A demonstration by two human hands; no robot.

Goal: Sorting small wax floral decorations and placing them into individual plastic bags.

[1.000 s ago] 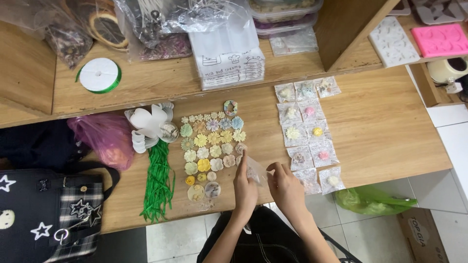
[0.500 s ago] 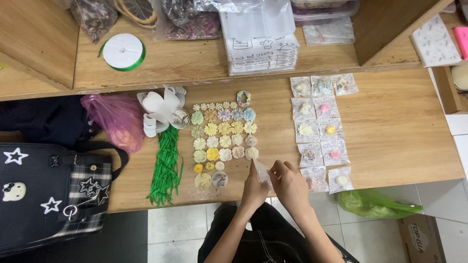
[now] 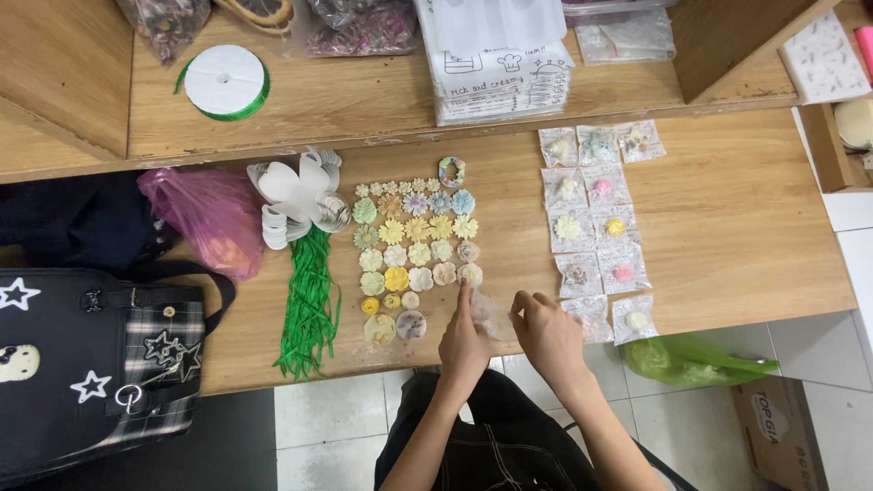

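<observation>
Several small pastel flower pieces (image 3: 414, 250) lie in rows on the wooden table (image 3: 727, 227). My left hand (image 3: 466, 338) stretches its index finger onto a pale flower piece (image 3: 470, 273) at the lower right corner of the rows. Just to the right, my right hand (image 3: 547, 332) pinches a small clear plastic bag (image 3: 493, 315), which lies between the two hands near the table's front edge. To the right, several bagged flower pieces (image 3: 591, 227) lie in two columns.
A bundle of green ribbon strips (image 3: 311, 300) and white flower-shaped cards (image 3: 296, 195) lie left of the rows, with a pink plastic bag (image 3: 205, 218) beyond. A black bag (image 3: 91, 355) sits far left. A green ribbon spool (image 3: 225, 82) and a stack of white bags (image 3: 500, 64) rest on the raised shelf.
My left hand has left the clear bag and reached its index finger up to the flower at the corner of the rows. My right hand still holds the bag.
</observation>
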